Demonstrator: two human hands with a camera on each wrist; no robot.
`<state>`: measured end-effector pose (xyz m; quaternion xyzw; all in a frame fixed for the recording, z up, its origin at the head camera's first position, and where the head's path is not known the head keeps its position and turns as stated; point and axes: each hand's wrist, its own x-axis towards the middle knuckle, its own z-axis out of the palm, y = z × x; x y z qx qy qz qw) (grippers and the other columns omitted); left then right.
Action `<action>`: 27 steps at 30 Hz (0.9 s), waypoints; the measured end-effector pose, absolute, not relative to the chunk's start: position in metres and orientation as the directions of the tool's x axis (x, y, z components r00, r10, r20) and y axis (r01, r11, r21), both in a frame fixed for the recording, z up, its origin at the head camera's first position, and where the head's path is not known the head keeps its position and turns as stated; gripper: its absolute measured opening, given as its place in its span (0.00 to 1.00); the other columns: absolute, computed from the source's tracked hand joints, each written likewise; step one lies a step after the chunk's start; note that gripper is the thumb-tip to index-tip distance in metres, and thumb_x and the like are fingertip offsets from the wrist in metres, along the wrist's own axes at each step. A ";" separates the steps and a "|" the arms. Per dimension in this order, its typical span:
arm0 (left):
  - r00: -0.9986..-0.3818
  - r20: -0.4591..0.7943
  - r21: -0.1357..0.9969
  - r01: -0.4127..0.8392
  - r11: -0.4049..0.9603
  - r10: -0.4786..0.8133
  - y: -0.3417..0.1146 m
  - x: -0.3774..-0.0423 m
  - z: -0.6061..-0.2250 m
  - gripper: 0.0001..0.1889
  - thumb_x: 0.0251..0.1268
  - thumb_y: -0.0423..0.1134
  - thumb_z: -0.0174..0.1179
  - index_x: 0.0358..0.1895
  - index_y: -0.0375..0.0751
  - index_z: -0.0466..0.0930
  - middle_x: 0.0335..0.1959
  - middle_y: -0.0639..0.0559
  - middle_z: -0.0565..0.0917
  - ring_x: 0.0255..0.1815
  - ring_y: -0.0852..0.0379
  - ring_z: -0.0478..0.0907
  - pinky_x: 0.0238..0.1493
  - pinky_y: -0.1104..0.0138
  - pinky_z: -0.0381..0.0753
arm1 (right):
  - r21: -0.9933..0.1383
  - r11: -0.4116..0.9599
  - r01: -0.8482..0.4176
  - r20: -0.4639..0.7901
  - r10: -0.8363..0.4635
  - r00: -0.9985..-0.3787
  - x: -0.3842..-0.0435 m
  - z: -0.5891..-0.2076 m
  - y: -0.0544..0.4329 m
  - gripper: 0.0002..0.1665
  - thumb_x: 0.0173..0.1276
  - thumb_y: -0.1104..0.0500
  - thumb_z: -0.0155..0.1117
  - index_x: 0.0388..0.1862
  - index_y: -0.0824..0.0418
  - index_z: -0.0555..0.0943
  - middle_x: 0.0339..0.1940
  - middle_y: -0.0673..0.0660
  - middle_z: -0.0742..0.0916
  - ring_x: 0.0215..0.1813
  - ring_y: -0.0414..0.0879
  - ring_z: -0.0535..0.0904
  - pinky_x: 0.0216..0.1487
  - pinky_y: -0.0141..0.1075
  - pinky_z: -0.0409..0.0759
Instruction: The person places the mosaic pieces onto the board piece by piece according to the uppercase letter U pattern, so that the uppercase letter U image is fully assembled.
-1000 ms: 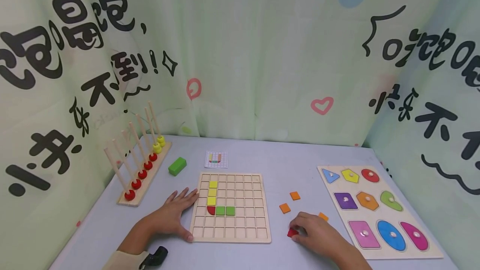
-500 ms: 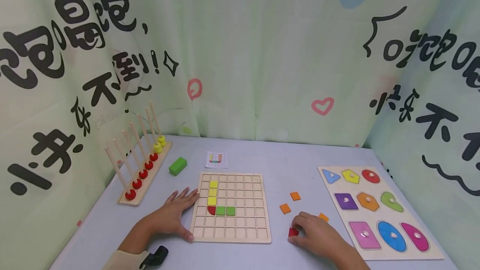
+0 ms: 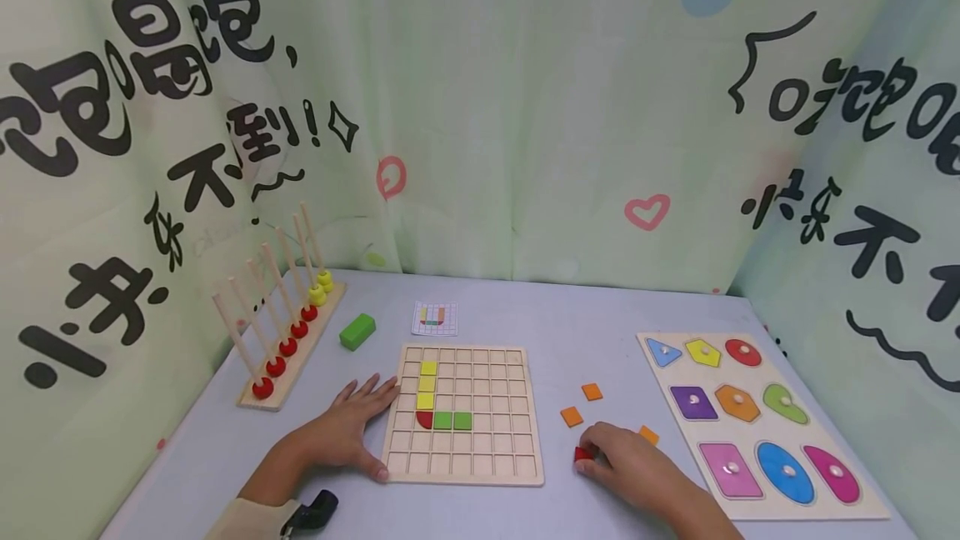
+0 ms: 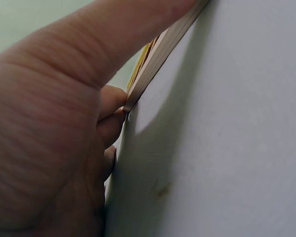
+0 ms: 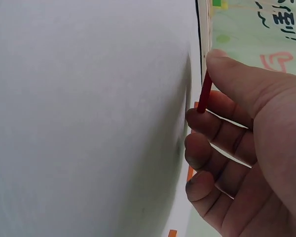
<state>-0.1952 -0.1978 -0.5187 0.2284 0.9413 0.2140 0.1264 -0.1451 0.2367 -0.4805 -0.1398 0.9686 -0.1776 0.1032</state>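
My left hand (image 3: 345, 432) lies spread at the left side of a wooden grid board (image 3: 495, 442). Its thumb touches the lower left corner and its fingertips the left edge. On the board, yellow tiles (image 3: 426, 384) form a column above a red rounded-corner piece (image 3: 425, 420), with two green tiles (image 3: 453, 421) in a row to its right. Right of the board, just above the table, my right hand (image 3: 626, 461) pinches a small red tile (image 5: 204, 94) between thumb and fingers. Its exact shape is partly hidden. Orange tiles (image 3: 572, 417) lie flat beyond that hand.
A pattern card (image 3: 450, 327) lies behind the board, with a green block (image 3: 357, 332) to its left. A peg rack (image 3: 281, 382) with red and yellow beads stands at far left. On the right lies a shape puzzle board (image 3: 750, 440).
The red tile has tilted and shifted slightly up and left in my right fingertips. My left hand keeps its place at the board.
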 end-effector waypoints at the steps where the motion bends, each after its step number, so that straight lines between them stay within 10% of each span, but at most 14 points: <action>1: -0.864 -0.141 0.460 0.375 0.805 0.483 -0.198 -0.195 -0.519 0.67 0.27 0.74 0.71 0.77 0.47 0.55 0.78 0.54 0.52 0.78 0.46 0.38 0.72 0.44 0.31 | -0.367 0.898 -0.242 -0.144 -0.311 -0.939 -0.145 -0.481 0.236 0.16 0.60 0.45 0.72 0.42 0.50 0.81 0.28 0.40 0.76 0.33 0.39 0.71 0.37 0.37 0.77; 27: -0.869 -0.148 0.472 0.358 0.806 0.472 -0.196 -0.194 -0.514 0.67 0.28 0.72 0.73 0.77 0.47 0.54 0.78 0.55 0.51 0.78 0.46 0.37 0.72 0.46 0.30 | -0.290 0.870 -0.399 -0.008 -0.419 -0.908 -0.160 -0.485 0.228 0.16 0.64 0.45 0.68 0.48 0.47 0.77 0.36 0.36 0.75 0.36 0.34 0.71 0.40 0.34 0.77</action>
